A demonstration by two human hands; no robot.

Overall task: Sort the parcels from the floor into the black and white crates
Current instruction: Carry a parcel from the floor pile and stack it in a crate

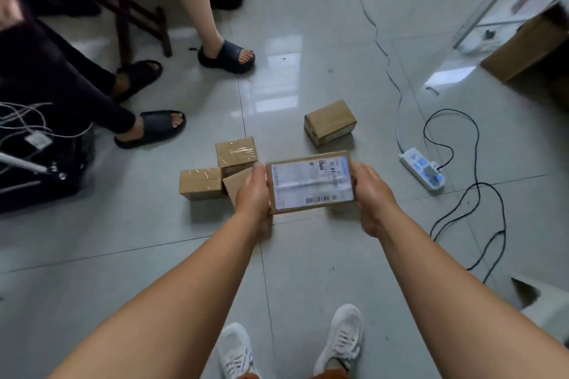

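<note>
Five parcels [310, 182], two hands [253, 194], one power strip [423, 172].

Single head-worn view, steeply down onto floor [308, 40]

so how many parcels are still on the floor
4. One stands alone toward the power strip; three cluster by the left hand: upper, left, tilted. The held parcel may hide more.

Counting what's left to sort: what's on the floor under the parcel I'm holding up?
The held parcel, between the left hand and right hand, covers part of a tilted box in the three-box cluster. Bare tile shows below its near edge. Anything directly beneath is hidden.
</note>
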